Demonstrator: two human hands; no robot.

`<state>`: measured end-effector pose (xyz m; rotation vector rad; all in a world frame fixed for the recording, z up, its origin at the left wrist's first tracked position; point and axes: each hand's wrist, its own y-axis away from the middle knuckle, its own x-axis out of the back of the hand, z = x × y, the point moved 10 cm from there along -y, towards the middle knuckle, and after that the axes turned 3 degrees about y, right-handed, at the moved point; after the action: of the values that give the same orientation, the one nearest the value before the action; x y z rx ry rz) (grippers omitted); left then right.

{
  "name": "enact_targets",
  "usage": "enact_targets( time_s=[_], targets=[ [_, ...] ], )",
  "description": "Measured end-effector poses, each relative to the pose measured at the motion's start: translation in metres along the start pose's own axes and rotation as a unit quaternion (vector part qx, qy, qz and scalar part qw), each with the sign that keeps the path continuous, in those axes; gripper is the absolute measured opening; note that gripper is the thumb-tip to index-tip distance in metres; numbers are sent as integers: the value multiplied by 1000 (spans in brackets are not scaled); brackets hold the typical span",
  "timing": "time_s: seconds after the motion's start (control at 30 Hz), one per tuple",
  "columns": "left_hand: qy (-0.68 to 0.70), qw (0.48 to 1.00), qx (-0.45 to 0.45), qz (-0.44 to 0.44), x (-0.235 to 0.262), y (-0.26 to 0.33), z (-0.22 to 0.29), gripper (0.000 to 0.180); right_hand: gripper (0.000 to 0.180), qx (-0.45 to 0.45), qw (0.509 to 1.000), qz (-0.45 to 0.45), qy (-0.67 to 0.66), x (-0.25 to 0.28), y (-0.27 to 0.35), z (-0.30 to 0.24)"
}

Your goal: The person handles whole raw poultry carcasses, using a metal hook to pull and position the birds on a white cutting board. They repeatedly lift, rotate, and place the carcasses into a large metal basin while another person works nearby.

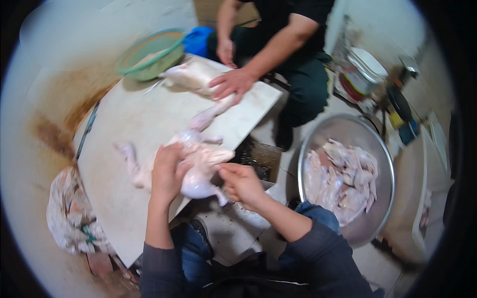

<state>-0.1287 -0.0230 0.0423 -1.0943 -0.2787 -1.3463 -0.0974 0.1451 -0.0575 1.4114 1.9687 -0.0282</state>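
Note:
A pale plucked bird (202, 161) lies at the near right edge of a white board, its legs, wing and long neck spread out. My left hand (170, 169) grips its body from the left, thumb apart from the fingers. Close against the bird's right side, my right hand (242, 184) is closed in a pinch. Whatever sits between those fingertips is too small to make out. Across the board a second plucked bird (191, 77) lies under the hand (233, 84) of another person, who sits opposite.
The white board (124, 114) carries a green basin (154, 55) at its far left. On my right, a large metal bowl (360, 231) holds several plucked birds (343, 179). A stained white bag (69, 213) sits at left; a white bucket (365, 72) stands far right.

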Motion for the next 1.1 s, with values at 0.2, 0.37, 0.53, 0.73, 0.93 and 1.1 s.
enact_targets(
  time_s=[0.2,0.37,0.53,0.73,0.93,1.1],
  targets=[
    [-86,994,43,-50,5,13,-14,21,26,-12,998,-20,62,10,6,0],
    [3,993,41,111,19,13,-24,8,25,45,978,17,203,31,11,-13],
    [62,993,35,91,25,9,-25,9,26,31,987,-57,148,30,14,-8],
    [97,992,-36,76,31,5,-20,13,26,177,887,-69,420,24,21,-45],
    [38,990,-39,130,32,11,-18,11,25,128,916,20,379,29,25,-32],
    [26,986,32,162,12,13,-28,13,24,42,988,57,136,21,38,37]
  ],
)
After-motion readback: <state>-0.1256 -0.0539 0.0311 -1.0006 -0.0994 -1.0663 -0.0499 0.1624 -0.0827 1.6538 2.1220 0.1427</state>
